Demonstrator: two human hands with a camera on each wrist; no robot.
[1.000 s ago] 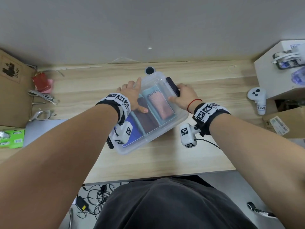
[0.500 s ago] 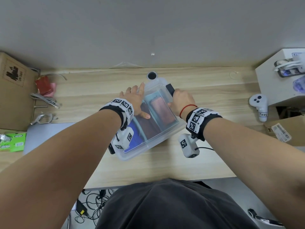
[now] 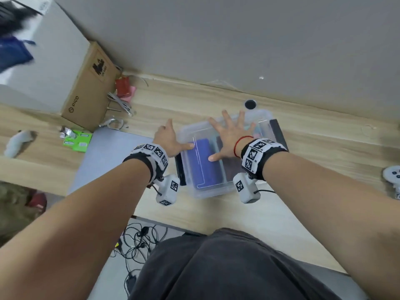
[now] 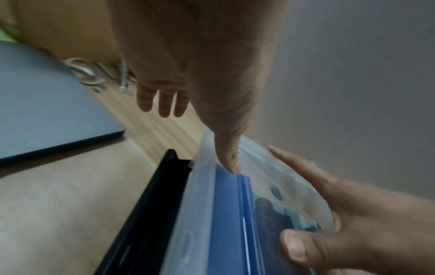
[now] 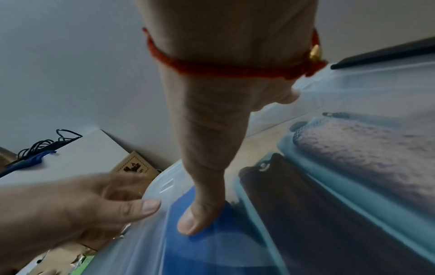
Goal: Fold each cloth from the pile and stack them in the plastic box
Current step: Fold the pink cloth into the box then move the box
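Plastic box near "PICO" carton

My right hand lies spread on the plastic box, hiding most of the dark cloth and pink cloth under its lid. My left hand beside the box is blurred in the right wrist view. The white controller, right of the box, is cut off by the head view's edge.
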